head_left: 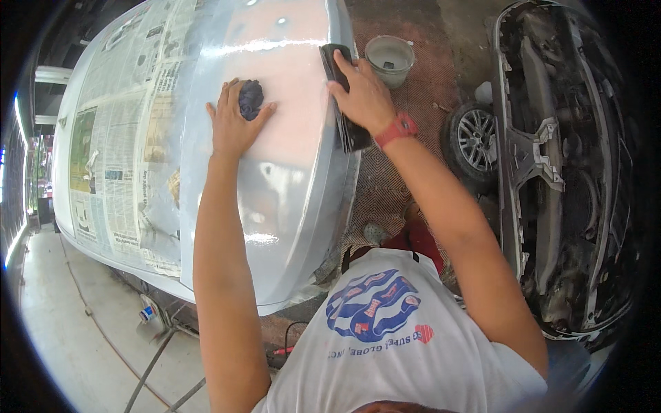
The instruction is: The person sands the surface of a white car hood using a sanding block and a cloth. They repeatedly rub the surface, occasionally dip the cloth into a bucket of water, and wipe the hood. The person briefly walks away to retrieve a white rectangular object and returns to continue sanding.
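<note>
A wet, primer-grey car panel [282, 186] with pale pinkish patches lies in front of me. My left hand [233, 127] rests on it, thumb and fingers set around a bunched dark cloth [250, 100]. At the panel's right edge my right hand [361, 96] grips a long, flat black sanding block [352, 135], fingers laid over its top. The block's underside is hidden against the rim. A red watch [397, 130] is on my right wrist.
Newspaper sheets [131, 144] cover the panel's left part. Beyond my right hand stands a bucket [390, 60] of cloudy water. A wheel [475, 143] and a dark car front end [551, 151] are on the right. A hose [103, 334] crosses the pale floor at lower left.
</note>
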The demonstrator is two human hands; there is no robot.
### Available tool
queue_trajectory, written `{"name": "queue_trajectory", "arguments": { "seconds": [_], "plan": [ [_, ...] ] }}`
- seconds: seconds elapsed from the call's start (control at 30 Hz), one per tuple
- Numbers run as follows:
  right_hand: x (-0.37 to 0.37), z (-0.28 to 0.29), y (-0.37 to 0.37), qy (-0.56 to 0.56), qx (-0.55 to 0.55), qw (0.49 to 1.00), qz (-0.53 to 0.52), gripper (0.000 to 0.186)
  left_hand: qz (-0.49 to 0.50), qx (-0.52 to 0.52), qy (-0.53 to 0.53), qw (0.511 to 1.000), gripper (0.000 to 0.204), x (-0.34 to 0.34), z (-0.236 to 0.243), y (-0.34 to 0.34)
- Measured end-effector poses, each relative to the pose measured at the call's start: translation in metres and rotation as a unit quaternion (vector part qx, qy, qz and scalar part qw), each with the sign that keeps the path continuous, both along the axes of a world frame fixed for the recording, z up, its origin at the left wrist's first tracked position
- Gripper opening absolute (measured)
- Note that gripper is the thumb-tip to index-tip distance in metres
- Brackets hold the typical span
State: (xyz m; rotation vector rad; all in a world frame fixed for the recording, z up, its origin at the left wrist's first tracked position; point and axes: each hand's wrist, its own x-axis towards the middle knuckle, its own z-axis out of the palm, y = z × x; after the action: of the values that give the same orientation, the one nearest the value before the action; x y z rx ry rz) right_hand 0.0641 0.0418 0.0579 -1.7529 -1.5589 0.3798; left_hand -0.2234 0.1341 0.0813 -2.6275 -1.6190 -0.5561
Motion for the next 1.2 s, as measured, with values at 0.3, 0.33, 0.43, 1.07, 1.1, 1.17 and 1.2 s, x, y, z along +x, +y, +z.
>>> {"name": "queue_trajectory", "arguments": {
  "seconds": [0.3, 0.33, 0.43, 1.07, 1.1, 1.17, 1.2],
  "plan": [
    [-0.038, -0.011, -0.071, -0.069, 0.034, 0.996, 0.049, 0.074, 0.008, 0.000, 0.000, 1.000, 0.086, -0.005, 0.007, -0.005],
    [-0.022, -0.002, -0.037, -0.043, 0.008, 0.998, 0.036, 0.073, 0.010, 0.000, 0.004, 1.000, 0.087, -0.005, 0.008, -0.007],
    [0.005, 0.007, 0.015, -0.037, -0.037, 0.999, -0.003, 0.072, 0.004, 0.007, -0.005, 1.000, 0.087, 0.002, 0.002, 0.000],
    [-0.055, -0.018, -0.110, -0.053, 0.056, 0.995, 0.067, 0.071, 0.002, -0.008, -0.015, 1.000, 0.087, -0.008, 0.000, -0.002],
    [-0.050, -0.018, -0.099, -0.037, 0.041, 0.997, 0.050, 0.070, 0.002, -0.012, -0.016, 1.000, 0.087, -0.007, 0.004, -0.003],
    [-0.027, -0.014, -0.049, -0.003, 0.011, 1.000, 0.018, 0.070, 0.006, -0.015, -0.019, 1.000, 0.087, -0.008, 0.005, -0.006],
    [-0.009, -0.009, -0.020, 0.045, -0.021, 0.999, 0.006, 0.070, 0.005, -0.015, -0.022, 1.000, 0.087, -0.004, 0.005, -0.003]
  ]
}}
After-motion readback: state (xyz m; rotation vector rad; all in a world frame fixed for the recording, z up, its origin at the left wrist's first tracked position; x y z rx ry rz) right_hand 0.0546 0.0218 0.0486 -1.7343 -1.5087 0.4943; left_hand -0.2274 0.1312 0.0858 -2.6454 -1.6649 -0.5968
